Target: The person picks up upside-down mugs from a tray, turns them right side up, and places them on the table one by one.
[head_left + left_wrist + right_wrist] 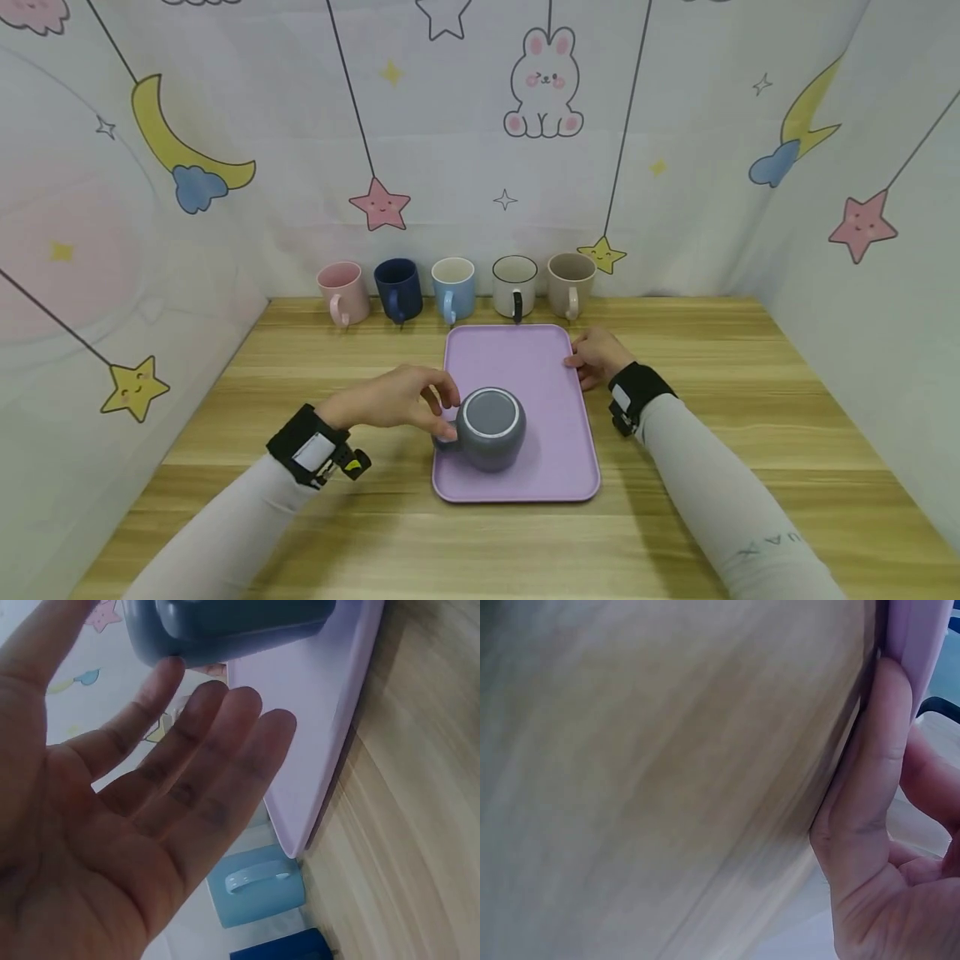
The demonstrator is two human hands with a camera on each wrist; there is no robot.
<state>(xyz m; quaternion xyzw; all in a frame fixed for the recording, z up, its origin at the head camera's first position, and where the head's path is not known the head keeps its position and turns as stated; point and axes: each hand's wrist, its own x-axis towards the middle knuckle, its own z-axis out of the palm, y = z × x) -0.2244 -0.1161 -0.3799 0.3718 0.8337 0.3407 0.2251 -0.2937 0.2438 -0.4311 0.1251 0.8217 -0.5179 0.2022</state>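
Observation:
A grey mug point(491, 442) sits upside down on the pink-purple tray point(540, 367), its base facing up and its handle point(444, 445) pointing left. My left hand point(397, 398) is beside the mug, with the thumb tip over the handle. In the left wrist view its fingers are loosely spread, and one fingertip point(171, 669) is right at the mug's edge. At the tray's far right edge, my right hand point(597, 354) grips the rim. The right wrist view shows one of its fingers point(889, 712) against the tray's side, low over the wood.
Behind the tray, along the back wall, stand a pink mug point(343, 292), a navy mug point(399, 287), a light blue mug point(454, 290), a white mug point(507, 287) with black handle and a beige mug point(564, 287). A patterned cloth point(450, 125) hangs behind the wooden table point(360, 533).

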